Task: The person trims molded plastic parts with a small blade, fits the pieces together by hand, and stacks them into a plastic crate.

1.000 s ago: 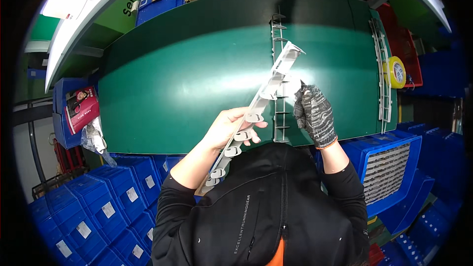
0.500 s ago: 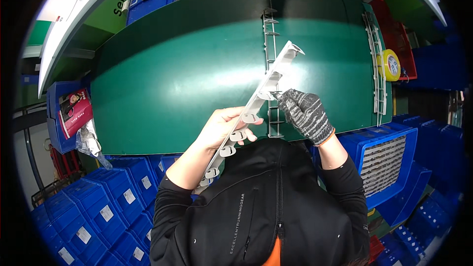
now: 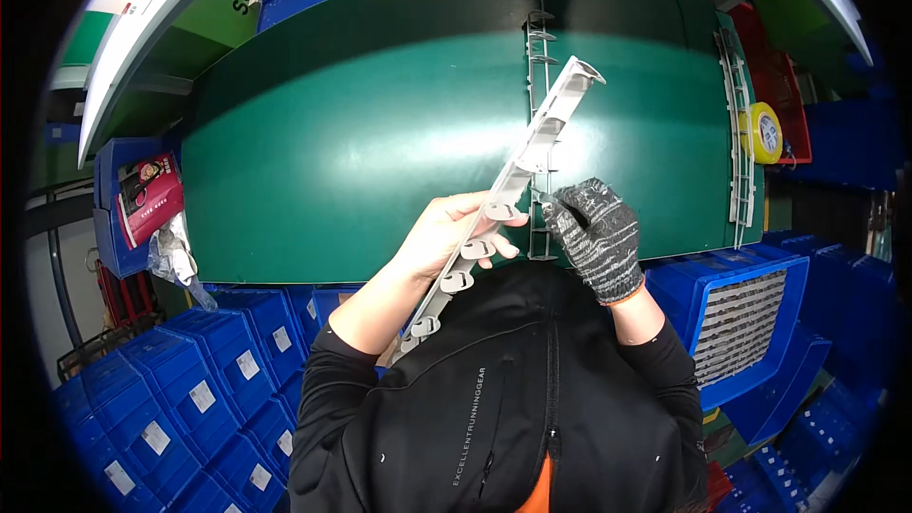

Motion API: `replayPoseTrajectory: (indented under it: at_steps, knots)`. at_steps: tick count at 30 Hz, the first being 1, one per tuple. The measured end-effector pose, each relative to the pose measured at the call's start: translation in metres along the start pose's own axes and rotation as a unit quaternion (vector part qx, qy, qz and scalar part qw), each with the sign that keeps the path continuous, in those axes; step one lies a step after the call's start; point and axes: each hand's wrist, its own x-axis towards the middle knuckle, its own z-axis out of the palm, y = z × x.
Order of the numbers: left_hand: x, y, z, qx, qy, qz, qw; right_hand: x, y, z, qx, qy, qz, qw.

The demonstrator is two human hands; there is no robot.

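Observation:
My bare left hand [image 3: 445,236] is closed around a long pale grey strip [image 3: 503,192] with rounded tabs along one side. The strip slants from near my chest up over the table, its far end raised to the right. My right hand [image 3: 600,239], in a dark speckled knit glove, is closed in a pinch just right of the strip's middle. A small thin dark piece shows at its fingertips, too small to name. Beneath the strip lies a ladder-like metal rail [image 3: 539,47] with crosspieces, partly hidden by it.
The green table [image 3: 313,152] spans the middle. At its right edge lie more long rails [image 3: 735,133] beside a yellow tape roll [image 3: 766,133]. A blue crate [image 3: 746,318] of stacked grey strips stands at right. Several blue bins [image 3: 190,389] fill the lower left. A red package [image 3: 150,198] sits at left.
The strip has slid slightly away from me. My right hand has dropped a little toward me along it, still pinching. The whole view has shifted slightly.

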Motion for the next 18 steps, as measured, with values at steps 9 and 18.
replayPoseTrajectory:
  at_steps: [9,18]
  knots:
    - [0.002,-0.006,-0.003,-0.021,-0.025,0.008,0.999,0.002,0.006,0.007,-0.034,0.032,-0.008,0.999]
    - [0.01,-0.011,-0.012,-0.106,-0.116,-0.003,0.987,0.0,0.035,-0.001,0.558,0.042,0.2,0.804]
